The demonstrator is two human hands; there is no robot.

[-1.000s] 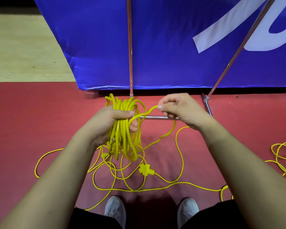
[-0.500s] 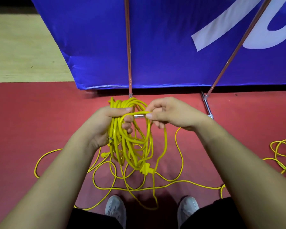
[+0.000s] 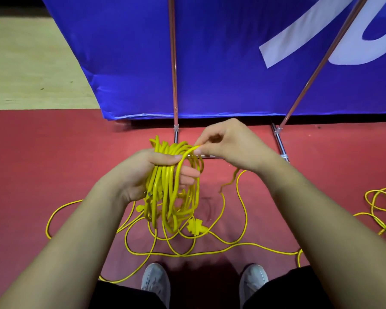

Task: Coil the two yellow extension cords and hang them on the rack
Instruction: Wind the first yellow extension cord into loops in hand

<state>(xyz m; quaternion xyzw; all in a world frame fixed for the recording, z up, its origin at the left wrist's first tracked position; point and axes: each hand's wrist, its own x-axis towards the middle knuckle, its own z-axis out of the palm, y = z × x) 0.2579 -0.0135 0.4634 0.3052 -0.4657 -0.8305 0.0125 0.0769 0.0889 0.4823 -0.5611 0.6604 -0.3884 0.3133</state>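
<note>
My left hand grips a thick bundle of yellow cord loops that hangs down toward the red floor. My right hand pinches a strand of the same cord at the top of the bundle, laying it against the loops. The loose rest of the cord trails in curves over the floor, with a yellow plug lying just below the bundle. A second tangle of yellow cord lies at the right edge. The metal rack's base bar shows behind my hands.
Two thin rack poles rise in front of a blue banner. A rack foot stands on the red floor to the right. My grey shoes are at the bottom edge, close to the cord on the floor.
My right hand moved left from a stretched-out strand to the bundle and laid a new loop against it. The hanging loops swung and the loose cord on the floor shifted.
</note>
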